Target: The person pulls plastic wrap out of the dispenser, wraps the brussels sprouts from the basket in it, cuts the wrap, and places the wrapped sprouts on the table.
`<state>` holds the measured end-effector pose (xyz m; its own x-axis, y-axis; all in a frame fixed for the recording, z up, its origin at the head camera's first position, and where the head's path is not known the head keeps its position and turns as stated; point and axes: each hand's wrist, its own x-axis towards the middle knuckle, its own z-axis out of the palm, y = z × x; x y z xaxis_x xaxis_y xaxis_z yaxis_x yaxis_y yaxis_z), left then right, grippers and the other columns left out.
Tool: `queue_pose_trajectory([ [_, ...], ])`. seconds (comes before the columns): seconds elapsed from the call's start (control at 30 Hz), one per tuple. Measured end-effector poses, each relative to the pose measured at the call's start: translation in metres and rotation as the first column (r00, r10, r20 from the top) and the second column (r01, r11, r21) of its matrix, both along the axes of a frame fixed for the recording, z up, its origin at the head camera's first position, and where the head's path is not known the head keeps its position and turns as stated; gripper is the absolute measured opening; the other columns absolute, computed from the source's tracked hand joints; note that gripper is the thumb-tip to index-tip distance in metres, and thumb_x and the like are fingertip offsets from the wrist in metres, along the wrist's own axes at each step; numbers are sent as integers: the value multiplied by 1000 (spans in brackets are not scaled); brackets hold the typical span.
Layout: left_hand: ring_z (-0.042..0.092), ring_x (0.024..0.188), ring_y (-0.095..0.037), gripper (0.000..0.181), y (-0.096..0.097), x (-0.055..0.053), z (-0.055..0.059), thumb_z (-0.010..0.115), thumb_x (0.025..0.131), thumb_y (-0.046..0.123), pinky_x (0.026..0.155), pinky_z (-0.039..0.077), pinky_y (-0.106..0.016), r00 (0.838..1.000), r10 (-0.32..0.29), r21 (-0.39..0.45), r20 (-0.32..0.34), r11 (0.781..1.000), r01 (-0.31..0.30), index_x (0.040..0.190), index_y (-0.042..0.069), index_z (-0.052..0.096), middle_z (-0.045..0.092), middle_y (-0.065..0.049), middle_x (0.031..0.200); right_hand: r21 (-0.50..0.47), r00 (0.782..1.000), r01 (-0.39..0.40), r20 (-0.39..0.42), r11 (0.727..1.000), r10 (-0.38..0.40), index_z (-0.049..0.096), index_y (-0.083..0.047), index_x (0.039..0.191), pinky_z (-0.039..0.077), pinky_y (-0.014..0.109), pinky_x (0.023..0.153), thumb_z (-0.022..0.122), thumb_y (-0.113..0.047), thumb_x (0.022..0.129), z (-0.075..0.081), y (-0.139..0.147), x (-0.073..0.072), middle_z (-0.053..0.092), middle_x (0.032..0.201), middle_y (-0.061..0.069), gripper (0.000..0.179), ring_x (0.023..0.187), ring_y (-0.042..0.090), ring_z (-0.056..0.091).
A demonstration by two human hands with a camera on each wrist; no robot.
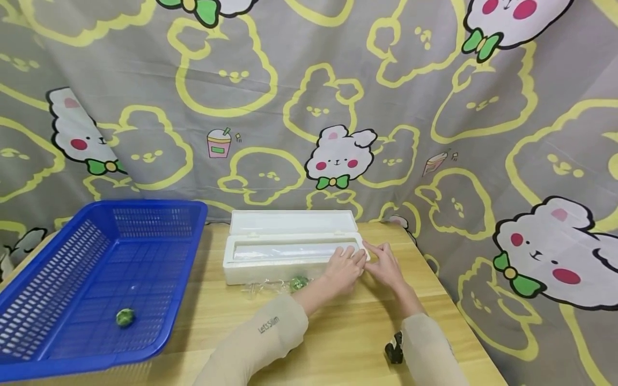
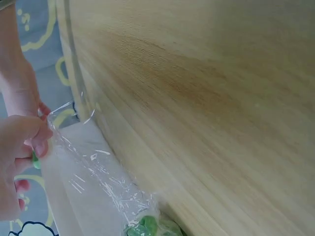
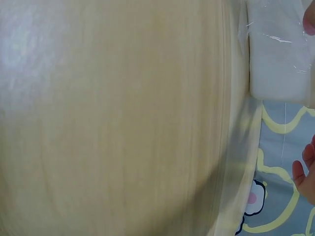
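Note:
A long white cling film box (image 1: 270, 274) stands on the table with its lid (image 1: 292, 222) raised and a roll (image 1: 289, 251) inside. Clear film (image 2: 106, 172) hangs down its front, over a small round green thing (image 1: 299, 283) like a Brussels sprout. My left hand (image 1: 344, 271) grips the front rim near the right end, its thumb (image 2: 40, 146) against the front face. At the box's right corner my right hand (image 1: 385, 266) reaches in with index finger and thumb apart. In the right wrist view only its loosely bent fingertips (image 3: 301, 169) show.
On the left stands a deep blue plastic basket (image 1: 185, 292) holding another green sprout (image 1: 125, 317). A small black object (image 1: 394, 348) lies by my right sleeve. Behind the wooden table (image 1: 338, 343) hangs a patterned grey curtain (image 1: 270, 128).

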<state>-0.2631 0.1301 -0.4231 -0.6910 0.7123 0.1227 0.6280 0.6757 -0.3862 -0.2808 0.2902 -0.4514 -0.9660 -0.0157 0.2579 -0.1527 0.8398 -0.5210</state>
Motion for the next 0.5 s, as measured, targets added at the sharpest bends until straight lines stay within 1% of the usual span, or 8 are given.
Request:
queue_pose_trajectory([
  [0.1,35,113,-12,69,-2,0,3,56,82,45,82,33,-26,1000,11,-14,6,1000,-11,142,21,32,32,9,144,7,1000,4,9,1000,-5,55,-13,126,36,35,68,73,-29,73,1,-1,-1,43,97,13,58,79,24,46],
  [0.2,35,113,-12,69,-4,2,4,57,82,47,83,33,-26,1000,5,-17,3,1000,-5,141,21,33,33,9,143,8,1000,12,17,1000,-13,55,-13,126,35,35,69,74,-30,73,1,-2,0,43,97,13,58,80,24,46],
  [0.33,35,112,-12,70,-5,2,3,57,81,50,84,33,-26,1000,-3,-26,-26,1000,2,141,21,34,34,9,142,10,1000,13,15,1000,-13,55,-13,126,35,33,66,74,-31,73,0,-1,0,44,96,13,59,79,23,46],
  [0.5,36,111,-11,70,-6,2,1,55,82,53,83,33,-26,999,4,-25,-49,1000,-6,141,22,34,34,10,141,12,1000,14,10,1000,-15,55,-14,125,33,32,64,74,-34,73,0,-1,0,43,93,11,59,76,21,44],
])
